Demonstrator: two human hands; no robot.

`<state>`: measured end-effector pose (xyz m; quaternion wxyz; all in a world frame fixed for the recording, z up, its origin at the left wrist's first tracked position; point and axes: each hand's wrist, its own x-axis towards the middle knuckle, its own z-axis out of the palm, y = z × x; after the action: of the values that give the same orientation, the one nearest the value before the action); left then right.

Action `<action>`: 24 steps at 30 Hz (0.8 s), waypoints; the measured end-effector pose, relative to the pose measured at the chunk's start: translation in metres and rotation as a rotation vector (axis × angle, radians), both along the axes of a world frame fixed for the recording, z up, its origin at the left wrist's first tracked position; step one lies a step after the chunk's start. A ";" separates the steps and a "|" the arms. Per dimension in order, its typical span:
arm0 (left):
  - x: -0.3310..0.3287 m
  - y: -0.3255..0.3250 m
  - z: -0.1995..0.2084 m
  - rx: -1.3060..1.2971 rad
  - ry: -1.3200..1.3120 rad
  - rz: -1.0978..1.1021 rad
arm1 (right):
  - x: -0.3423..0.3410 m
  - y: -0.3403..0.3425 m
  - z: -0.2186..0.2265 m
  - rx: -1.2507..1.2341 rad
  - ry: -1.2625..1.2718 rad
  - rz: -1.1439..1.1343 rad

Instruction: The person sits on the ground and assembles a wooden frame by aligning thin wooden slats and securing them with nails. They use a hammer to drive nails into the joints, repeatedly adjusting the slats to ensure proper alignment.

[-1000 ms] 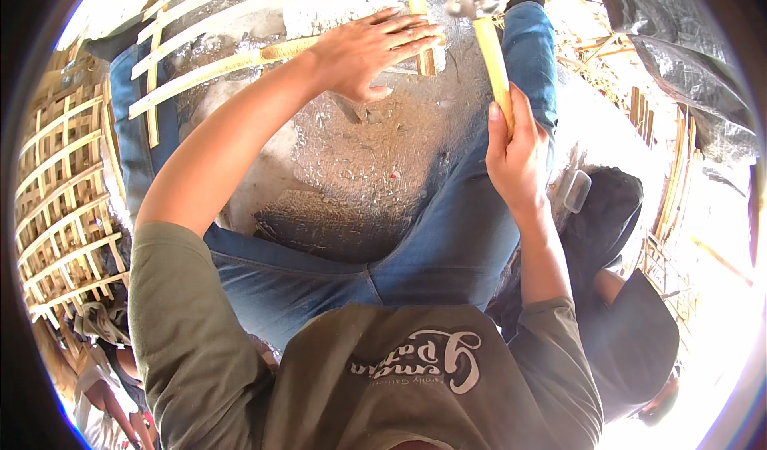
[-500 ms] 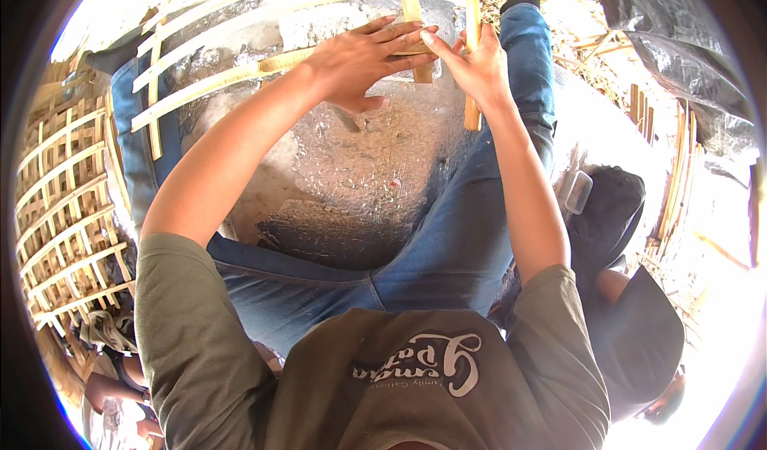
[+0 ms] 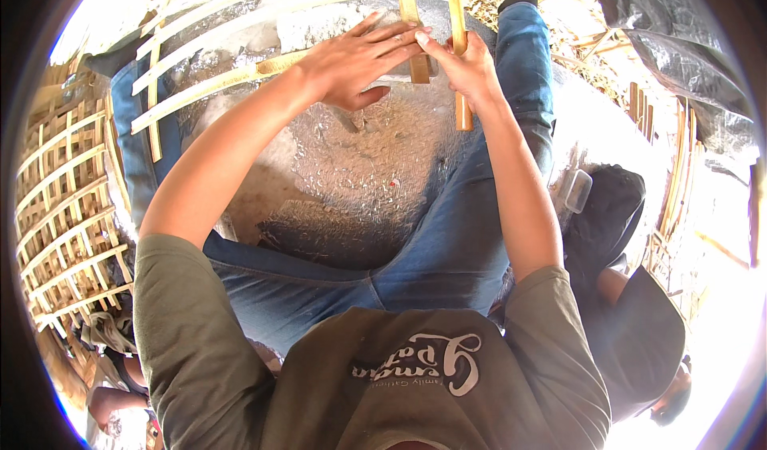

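Several long pale bamboo slats (image 3: pixel 204 93) lie across my spread legs, curved by the lens. A short bamboo strip (image 3: pixel 154 118) crosses them at the left, and another short strip (image 3: pixel 419 71) crosses near their right ends. My left hand (image 3: pixel 355 63) rests over the nearest slat with its fingers stretched out towards that right strip. My right hand (image 3: pixel 477 73) grips a separate bamboo strip (image 3: pixel 463 114), standing roughly parallel to the crossing strip and just right of it. The right thumb reaches to the left fingertips. Fingers behind the strip are partly hidden.
Beneath the slats is a worn grey floor (image 3: pixel 343 170) with small chips. A woven bamboo lattice panel (image 3: pixel 68 218) stands at the left. A person in dark clothes (image 3: pixel 623 330) sits at the right, near a clear plastic box (image 3: pixel 577 191). Dark sheeting (image 3: pixel 679 43) hangs at the upper right.
My right hand has shifted slightly left, bringing its bamboo strip closer to the right crossing strip. That strip's top end now shows lower in view. My left hand has barely moved.
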<state>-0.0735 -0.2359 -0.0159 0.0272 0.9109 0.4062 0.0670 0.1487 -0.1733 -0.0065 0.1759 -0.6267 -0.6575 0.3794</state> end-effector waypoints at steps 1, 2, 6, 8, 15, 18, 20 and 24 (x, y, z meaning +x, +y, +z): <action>-0.001 0.000 -0.003 0.040 -0.027 0.014 | 0.000 -0.001 0.001 -0.002 0.005 0.005; -0.003 0.002 -0.006 0.053 -0.128 0.020 | -0.001 -0.001 0.001 -0.006 0.012 0.011; -0.004 0.006 -0.007 0.083 -0.326 0.115 | -0.002 -0.001 0.000 -0.010 -0.006 -0.010; -0.002 0.007 -0.007 0.176 -0.375 0.186 | -0.003 -0.002 -0.003 0.020 0.019 -0.024; 0.001 0.005 -0.007 0.093 -0.224 0.310 | -0.005 -0.004 -0.004 0.011 0.005 -0.041; 0.003 0.008 -0.010 0.108 -0.214 0.324 | -0.005 -0.001 -0.010 -0.008 -0.017 -0.052; 0.004 0.009 -0.010 0.098 -0.160 0.297 | -0.004 0.000 -0.013 0.021 -0.016 -0.057; 0.002 0.008 -0.008 0.063 -0.169 0.296 | -0.004 -0.001 -0.010 -0.037 -0.026 -0.036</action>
<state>-0.0714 -0.2281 -0.0238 0.0222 0.8326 0.5300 0.1593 0.1442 -0.1741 -0.0169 0.1627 -0.6466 -0.6412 0.3799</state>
